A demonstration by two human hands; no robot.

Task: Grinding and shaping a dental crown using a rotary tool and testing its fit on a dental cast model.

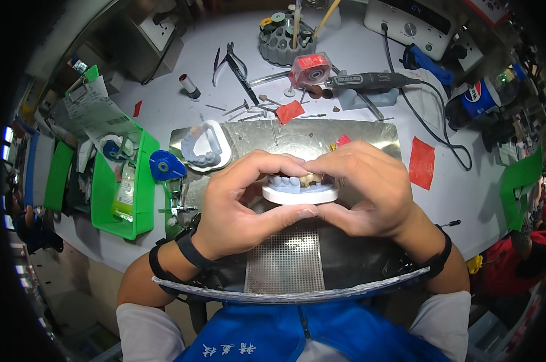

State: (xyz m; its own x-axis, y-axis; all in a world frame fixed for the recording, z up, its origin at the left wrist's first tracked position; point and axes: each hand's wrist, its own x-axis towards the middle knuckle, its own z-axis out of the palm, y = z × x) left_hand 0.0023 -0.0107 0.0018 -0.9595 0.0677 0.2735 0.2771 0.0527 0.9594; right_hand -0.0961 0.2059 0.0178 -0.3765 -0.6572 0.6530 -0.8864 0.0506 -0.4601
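Between my two hands a dental model with a white base and grey-blue teeth is held up over the metal bench plate. Gold-coloured dental crowns sit on its tooth row, partly covered by fingers. My left hand is closed on the model's left side, thumb along the base front and fingers over the top. From the other side my right hand grips it too, its fingertips at the crowns. A second dental model, grey-blue with a white base, lies beyond my left hand.
A perforated metal panel lies below the hands. At left stands a green tray with papers and a packet. Behind are a handpiece, pliers, a bur holder, several loose burs and red sheets. A bottle stands at right.
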